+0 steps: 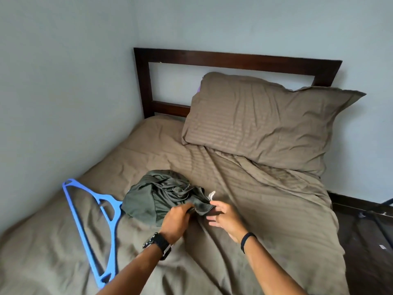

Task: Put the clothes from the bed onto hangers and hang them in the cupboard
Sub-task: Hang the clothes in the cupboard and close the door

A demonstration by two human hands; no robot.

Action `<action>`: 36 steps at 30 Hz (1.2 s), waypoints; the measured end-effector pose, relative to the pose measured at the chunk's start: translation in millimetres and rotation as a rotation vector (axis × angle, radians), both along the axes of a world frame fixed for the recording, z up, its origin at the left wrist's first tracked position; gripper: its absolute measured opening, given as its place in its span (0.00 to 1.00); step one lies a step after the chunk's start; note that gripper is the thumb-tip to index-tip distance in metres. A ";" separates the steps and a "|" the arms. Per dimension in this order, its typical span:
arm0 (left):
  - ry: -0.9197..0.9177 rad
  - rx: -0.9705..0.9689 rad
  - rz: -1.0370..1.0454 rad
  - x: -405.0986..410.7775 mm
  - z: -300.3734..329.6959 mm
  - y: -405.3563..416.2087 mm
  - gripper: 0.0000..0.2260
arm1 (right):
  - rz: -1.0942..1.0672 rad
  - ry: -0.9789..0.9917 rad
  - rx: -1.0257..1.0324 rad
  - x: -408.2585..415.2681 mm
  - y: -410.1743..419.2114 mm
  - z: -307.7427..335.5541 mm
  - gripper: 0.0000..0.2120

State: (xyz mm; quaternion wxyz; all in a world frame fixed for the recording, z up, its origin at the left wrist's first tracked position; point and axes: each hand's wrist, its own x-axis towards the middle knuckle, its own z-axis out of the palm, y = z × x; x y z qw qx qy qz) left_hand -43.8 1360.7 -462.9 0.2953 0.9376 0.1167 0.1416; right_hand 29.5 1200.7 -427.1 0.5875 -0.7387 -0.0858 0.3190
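While the dark green garment (163,196) lies crumpled in a heap near the middle of the bed (265,209), both hands work at its near right edge. The left hand (177,220), with a black watch (158,244) on its wrist, has its fingers curled into the cloth and grips a fold of it at the near edge of the heap. The right hand (225,217) sits just to the right of that fold, fingers spread and relaxed; its fingertips are at the dark corner of the garment, though whether they actually touch the cloth cannot be told. A dark band (246,241) circles the right wrist. A small pale tag (212,195) sticks up from the garment's right end, just beyond the right hand.

Bunched as it is, the garment has no clear direction, but the heap is longer from left to right than from near to far.

A blue plastic hanger (93,226) lies flat on the bed to the left of the garment. Its long bar runs from the far left toward the near right, and the hook end points right, toward the garment's left edge, very close to it or just touching.

A brown striped pillow (265,124) leans at the far end against the dark wooden headboard (234,60). Pale blue walls (63,81) close the corner.
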 end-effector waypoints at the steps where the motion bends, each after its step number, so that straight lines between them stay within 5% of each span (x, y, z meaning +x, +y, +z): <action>1: -0.018 -0.019 -0.006 4.8 12.1 1.4 0.07 | 0.013 -0.021 -0.003 2.4 -2.3 0.2 0.26; 9: -0.140 0.159 -0.426 63.5 151.9 1.5 0.08 | 0.125 -0.282 0.096 27.1 -1.4 53.5 0.20; 13: -0.243 0.358 -0.531 92.1 221.4 -7.3 0.08 | 0.087 -0.357 0.164 39.8 0.5 82.6 0.09; 22: -0.496 0.838 -0.200 123.2 381.4 -21.7 0.15 | -0.147 -0.670 0.140 81.9 -72.3 190.5 0.10; 26: -0.628 0.700 -0.122 125.5 430.9 -25.0 0.12 | -0.302 -0.728 0.262 99.9 -101.7 250.7 0.18; 29: -0.725 0.517 -0.090 130.3 471.2 -26.8 0.10 | -0.324 -0.851 0.317 99.5 -116.6 297.4 0.11; 31: -0.765 0.366 -0.092 133.6 495.5 -24.8 0.09 | -0.294 -0.926 0.307 89.4 -120.2 323.5 0.08; 33: -0.804 0.253 -0.100 134.3 519.1 -20.7 0.08 | -0.216 -0.942 0.307 79.0 -127.4 348.7 0.22; 36: -0.787 0.199 -0.130 125.6 547.4 -15.4 0.07 | -0.016 -0.820 0.367 69.4 -146.9 387.6 0.19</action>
